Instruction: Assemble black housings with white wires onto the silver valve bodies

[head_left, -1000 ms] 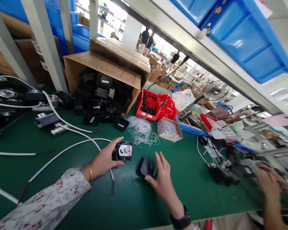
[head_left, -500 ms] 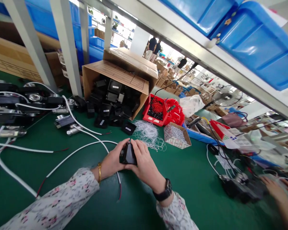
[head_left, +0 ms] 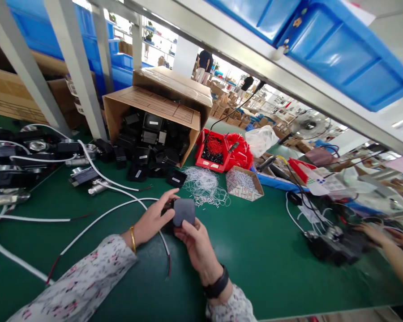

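A small dark grey square plastic housing [head_left: 184, 212] with rounded corners is between my hands above the green table, its flat matte face toward me. My right hand [head_left: 198, 243] grips it from below right, thumb on the lower front edge and fingers behind. At the left edge is my left hand [head_left: 153, 220], fingers stretched out and apart, the thumb tip close to or touching the housing. Dark shapes behind that thumb are hard to make out. Just beyond lies a similar black housing [head_left: 176, 178], beside a tangle of thin white wires [head_left: 203, 181].
An open carton [head_left: 184, 112] holds many black housings. Right of it stand a red bin [head_left: 212, 152] and a small box of screws [head_left: 244, 181]. Valve assemblies with white cables [head_left: 114, 181] lie left. A co-worker's hand [head_left: 372, 232] is at far right beside dark assemblies. Blue crates [head_left: 349, 53] sit overhead.
The housing has been turned, so its matte flat face shows instead of the glossy dark side. My left hand has loosened and spread its fingers; my right hand has rotated palm upward beneath it.
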Available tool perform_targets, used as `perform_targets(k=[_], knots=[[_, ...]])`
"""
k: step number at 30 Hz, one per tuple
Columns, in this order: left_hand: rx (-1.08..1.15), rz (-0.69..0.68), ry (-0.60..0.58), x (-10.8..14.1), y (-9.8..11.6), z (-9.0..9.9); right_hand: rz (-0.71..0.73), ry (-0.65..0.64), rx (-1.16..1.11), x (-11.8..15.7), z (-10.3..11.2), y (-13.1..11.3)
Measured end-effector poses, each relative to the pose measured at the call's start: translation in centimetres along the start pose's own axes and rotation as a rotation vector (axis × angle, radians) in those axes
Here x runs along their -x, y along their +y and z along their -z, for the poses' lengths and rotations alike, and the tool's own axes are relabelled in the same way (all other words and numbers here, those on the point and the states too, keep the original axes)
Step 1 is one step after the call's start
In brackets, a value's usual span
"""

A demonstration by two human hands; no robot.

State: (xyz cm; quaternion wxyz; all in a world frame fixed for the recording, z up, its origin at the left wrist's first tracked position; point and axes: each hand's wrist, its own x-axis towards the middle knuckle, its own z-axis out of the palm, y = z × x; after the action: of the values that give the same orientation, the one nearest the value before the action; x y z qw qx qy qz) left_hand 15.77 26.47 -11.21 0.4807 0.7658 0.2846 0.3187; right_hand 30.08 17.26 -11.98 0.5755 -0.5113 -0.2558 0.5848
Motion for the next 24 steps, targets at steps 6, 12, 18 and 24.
perform_targets(k=[6, 12, 18, 24], knots=[[-0.185, -0.024, -0.196, 0.2, 2.0, 1.5, 0.578, -0.126, 0.932, 0.7, 2.0, -2.1], [-0.302, -0.057, -0.029, 2.6, 0.5, -1.8, 0.804, -0.28, 1.24, 0.4, 4.7, -2.7], [-0.348, -0.045, -0.031, 3.4, 0.0, -2.3, 0.83, -0.273, 1.269, -0.1, 4.9, -2.1], [-0.359, 0.148, 0.142, 5.3, 0.1, -3.9, 1.082, -0.262, 1.457, 0.5, 6.1, -0.3]])
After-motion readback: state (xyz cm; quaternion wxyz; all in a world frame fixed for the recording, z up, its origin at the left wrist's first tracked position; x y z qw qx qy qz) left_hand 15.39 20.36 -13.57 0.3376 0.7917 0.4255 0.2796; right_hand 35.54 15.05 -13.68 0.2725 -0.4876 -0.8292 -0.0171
